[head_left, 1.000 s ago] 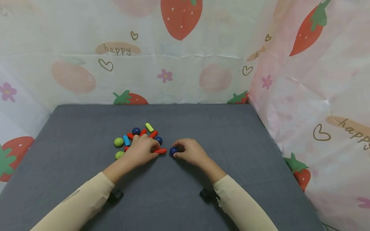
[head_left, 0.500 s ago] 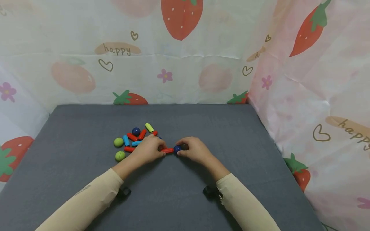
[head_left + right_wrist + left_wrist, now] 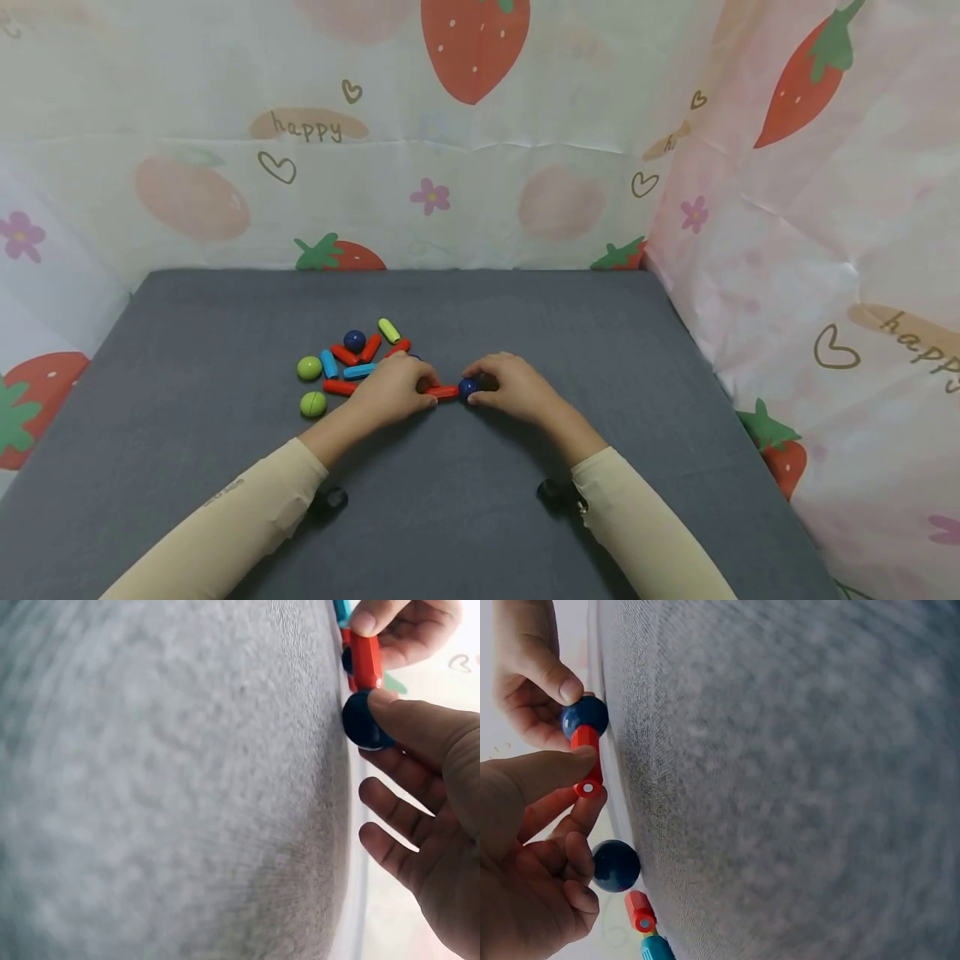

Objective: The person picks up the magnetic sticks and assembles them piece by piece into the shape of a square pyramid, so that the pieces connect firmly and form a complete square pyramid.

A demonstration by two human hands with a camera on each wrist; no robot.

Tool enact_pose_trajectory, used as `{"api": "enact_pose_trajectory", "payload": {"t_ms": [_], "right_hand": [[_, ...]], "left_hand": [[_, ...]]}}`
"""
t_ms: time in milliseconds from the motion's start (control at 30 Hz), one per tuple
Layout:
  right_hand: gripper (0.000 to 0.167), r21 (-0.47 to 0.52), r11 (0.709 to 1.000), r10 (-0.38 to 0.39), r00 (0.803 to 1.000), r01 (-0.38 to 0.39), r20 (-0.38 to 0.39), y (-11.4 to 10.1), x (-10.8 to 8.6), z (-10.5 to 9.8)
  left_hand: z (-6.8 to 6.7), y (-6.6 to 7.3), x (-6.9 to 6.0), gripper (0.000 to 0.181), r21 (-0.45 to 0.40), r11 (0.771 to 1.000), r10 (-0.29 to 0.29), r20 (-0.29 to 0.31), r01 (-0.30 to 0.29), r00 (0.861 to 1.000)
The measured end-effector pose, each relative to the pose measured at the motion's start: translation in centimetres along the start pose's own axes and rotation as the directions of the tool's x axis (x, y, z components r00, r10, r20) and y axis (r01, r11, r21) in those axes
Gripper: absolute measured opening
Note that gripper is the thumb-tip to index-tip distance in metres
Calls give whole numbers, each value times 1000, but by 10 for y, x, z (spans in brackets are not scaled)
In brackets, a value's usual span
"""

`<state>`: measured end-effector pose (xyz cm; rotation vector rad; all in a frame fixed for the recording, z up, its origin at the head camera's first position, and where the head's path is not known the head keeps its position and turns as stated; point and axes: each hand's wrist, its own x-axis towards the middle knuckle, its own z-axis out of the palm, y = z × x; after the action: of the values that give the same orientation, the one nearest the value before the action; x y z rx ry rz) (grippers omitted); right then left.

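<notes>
- Left hand [image 3: 390, 390]: fingers pinch a red rod [image 3: 446, 392].
- Right hand [image 3: 517, 387]: fingers pinch a blue ball [image 3: 467, 388] touching it.
- Risk: off-axis pressure could make the ball slip.

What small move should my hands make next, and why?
Perhaps gently press the red rod and dark blue ball together: the left hand pinches the rod, the right hand pinches the ball, and the rod's end appears against the ball. I can't tell whether they're already joined.
</notes>
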<state>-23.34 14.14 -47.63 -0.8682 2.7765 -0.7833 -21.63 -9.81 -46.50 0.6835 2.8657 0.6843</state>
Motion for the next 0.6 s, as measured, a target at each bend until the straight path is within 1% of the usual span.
{"api": "enact_pose_trajectory", "payload": {"t_ms": [167, 400, 600], "right_hand": [[35, 10, 1000, 4, 1000, -4, 13, 0, -2, -3], [35, 27, 999, 39, 999, -39, 15, 4, -2, -4], [33, 19, 999, 39, 999, -39, 8, 6, -4, -4]], "left_hand": [[1, 2, 2, 16, 1, 1000, 7, -8, -7, 1000], [2, 3, 3, 17, -7, 1000, 19, -24, -19, 1000], [-5, -2, -1, 23, -39, 998, 41, -42, -42, 998]]}}
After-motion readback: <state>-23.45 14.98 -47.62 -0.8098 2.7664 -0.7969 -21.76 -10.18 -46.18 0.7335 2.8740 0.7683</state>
